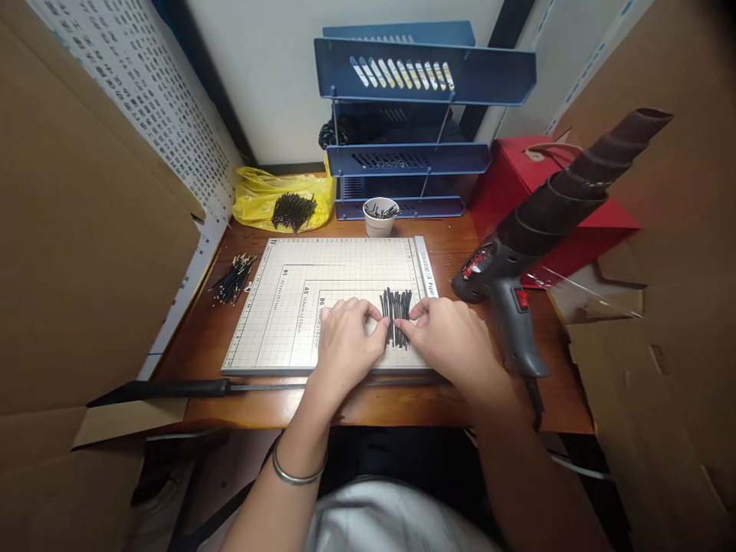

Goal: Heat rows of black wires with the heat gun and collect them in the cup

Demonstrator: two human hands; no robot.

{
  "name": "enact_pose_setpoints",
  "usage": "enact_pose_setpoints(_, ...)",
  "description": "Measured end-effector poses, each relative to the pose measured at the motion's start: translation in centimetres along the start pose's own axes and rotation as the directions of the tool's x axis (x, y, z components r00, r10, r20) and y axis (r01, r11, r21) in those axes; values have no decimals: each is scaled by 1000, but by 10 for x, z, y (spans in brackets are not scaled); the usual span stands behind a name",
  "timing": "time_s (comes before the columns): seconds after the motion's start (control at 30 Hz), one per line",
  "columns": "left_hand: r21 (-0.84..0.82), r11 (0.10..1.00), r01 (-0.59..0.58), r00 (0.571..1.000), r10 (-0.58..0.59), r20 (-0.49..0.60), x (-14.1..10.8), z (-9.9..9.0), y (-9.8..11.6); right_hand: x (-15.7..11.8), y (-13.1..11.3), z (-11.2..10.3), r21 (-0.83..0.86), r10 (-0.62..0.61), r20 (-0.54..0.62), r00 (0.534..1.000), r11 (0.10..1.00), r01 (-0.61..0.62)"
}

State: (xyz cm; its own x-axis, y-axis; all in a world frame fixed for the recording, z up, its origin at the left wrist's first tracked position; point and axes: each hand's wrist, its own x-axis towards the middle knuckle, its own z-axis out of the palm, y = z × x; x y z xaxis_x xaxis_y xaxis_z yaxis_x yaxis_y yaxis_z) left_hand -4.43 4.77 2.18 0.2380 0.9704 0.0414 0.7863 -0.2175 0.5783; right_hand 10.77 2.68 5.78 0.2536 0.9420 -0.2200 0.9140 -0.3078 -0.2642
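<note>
A row of short black wire pieces (399, 307) lies side by side on the right part of a gridded paper cutter board (276, 307), some with pale lower ends. At the row's left side is my left hand (349, 331), its thumb and index finger pinched on the wire pieces. My right hand (451, 333) comes in from the other side, and its closed thumb and fingertip also touch the wires. A narrow light gap or strip shows between the two hands' fingertips. How many wires each hand grips is hidden.
The cutter's long black handle (172, 389) lies along the table's front edge. A heat gun (517, 284) stands at right before a red box (506, 169). More wires (234, 277) lie left, on a yellow bag (247, 203) and in a paper cup (379, 225). Behind are blue shelves (402, 159).
</note>
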Motion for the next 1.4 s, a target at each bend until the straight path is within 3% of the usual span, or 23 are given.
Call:
enact_pose_setpoints(0.5,-87,995,-51,998,54,42,-3,-7,-5,1,4,0,58,19,-4,1000,998,-18)
enact_pose_setpoints(0.97,-46,999,-7,998,5,-55,0,3,-4,-1,4,3,70,33,-13,999,997,-32)
enact_pose_setpoints(1.27,-11,1000,-12,999,12,-40,-1,3,-3,0,7,9,193,-77,-17,997,978,79)
enact_pose_setpoints(1.4,-5,1000,-6,999,6,-34,0,3,-2,-1,6,6,147,-47,-32,998,988,51)
